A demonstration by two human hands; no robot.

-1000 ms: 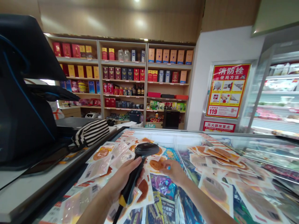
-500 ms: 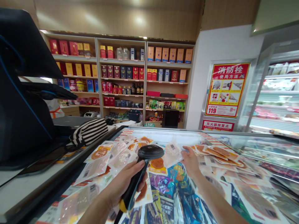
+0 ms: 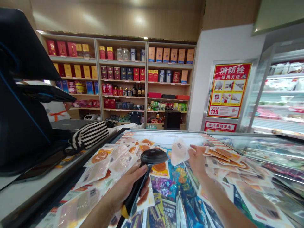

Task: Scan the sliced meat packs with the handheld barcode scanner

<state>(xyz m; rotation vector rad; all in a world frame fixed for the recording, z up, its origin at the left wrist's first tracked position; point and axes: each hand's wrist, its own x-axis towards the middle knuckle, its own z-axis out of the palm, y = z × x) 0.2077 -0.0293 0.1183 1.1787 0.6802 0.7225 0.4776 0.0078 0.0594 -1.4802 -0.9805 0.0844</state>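
Observation:
My left hand (image 3: 133, 182) is closed around the handle of a black barcode scanner (image 3: 154, 156) with a yellow patch near its lower end. The scanner's head hangs over the packets in the middle. My right hand (image 3: 196, 160) pinches the edge of a clear-and-white flat food packet (image 3: 180, 152), whose printed barcode faces up. Flat packets with round orange-brown pieces (image 3: 99, 156) lie spread to the left. More of the same kind form a pile (image 3: 222, 154) right of my right hand. Under both hands are colourful wrapped packs (image 3: 163, 186) inside the chest freezer.
A black checkout terminal (image 3: 21, 95) and a black-and-white striped bag (image 3: 90, 135) stand on the left counter. Behind it a person in white (image 3: 53, 112) is partly hidden. Shelves of boxed goods (image 3: 123, 74) line the back wall; a lit display fridge (image 3: 282, 91) is at right.
My right hand has moved slightly right with the packet, which now hangs lifted and tilted over the freezer. The scanner stays almost in place. The person at the left shows more.

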